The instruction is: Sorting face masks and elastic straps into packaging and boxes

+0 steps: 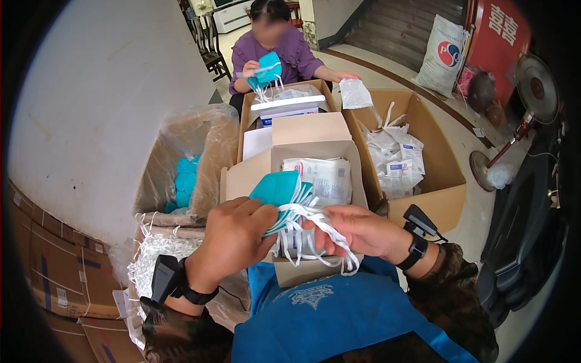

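A small bundle of teal face masks (277, 189) is gripped in my left hand (236, 228), its fingers curled round the lower edge. White straps (334, 233) hang from the masks toward the right. My right hand (366, 231) pinches these straps between thumb and fingers. Both hands are over an open cardboard box (358, 175) that holds white printed packets (330, 181). The masks and my hands cover part of the packets. Behind the box flap, a white box with blue print (290, 115) sits in another carton.
Across from me, a person in purple (307, 57) holds teal masks (266, 71) and a white packet (356, 94). A carton of packets (396, 160) stands right; a plastic-lined one with teal masks (186, 178) left. White straps (158, 260) are heaped near my left forearm. A fan (537, 85) stands far right.
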Demonstrator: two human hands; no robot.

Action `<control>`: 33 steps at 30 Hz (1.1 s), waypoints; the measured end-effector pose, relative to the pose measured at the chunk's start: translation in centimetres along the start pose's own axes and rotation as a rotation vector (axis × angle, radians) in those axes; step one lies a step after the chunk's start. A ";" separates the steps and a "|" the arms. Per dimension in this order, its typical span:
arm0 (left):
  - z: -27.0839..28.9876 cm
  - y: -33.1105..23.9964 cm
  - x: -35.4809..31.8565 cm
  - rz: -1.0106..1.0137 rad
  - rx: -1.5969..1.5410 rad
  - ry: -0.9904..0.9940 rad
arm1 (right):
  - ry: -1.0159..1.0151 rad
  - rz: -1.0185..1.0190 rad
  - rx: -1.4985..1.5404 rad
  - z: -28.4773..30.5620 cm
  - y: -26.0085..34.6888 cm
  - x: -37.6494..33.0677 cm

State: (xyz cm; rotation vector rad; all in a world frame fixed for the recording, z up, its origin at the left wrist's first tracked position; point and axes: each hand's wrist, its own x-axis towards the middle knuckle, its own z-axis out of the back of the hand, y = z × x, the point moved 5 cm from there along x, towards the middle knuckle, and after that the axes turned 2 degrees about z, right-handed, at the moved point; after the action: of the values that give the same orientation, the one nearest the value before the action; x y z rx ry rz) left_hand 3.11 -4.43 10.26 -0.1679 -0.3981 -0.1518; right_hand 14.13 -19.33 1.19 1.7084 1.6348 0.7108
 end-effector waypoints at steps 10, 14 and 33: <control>-1.2 -0.3 0.4 -0.045 -0.022 0.102 | -0.220 0.014 -0.661 1.7 2.4 -0.1; -2.4 -0.1 0.6 -0.041 -0.037 0.153 | -0.033 0.147 -0.709 0.2 2.4 -0.5; 3.3 -8.7 -4.7 -0.445 -0.364 0.256 | 0.529 0.217 -1.569 -10.0 5.1 -8.4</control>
State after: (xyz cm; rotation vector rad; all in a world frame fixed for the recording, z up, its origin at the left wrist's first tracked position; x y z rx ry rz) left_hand -3.93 -11.79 12.54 -0.4126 -0.1438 -0.6792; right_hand 9.10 -26.73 11.99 0.4943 0.5912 1.9391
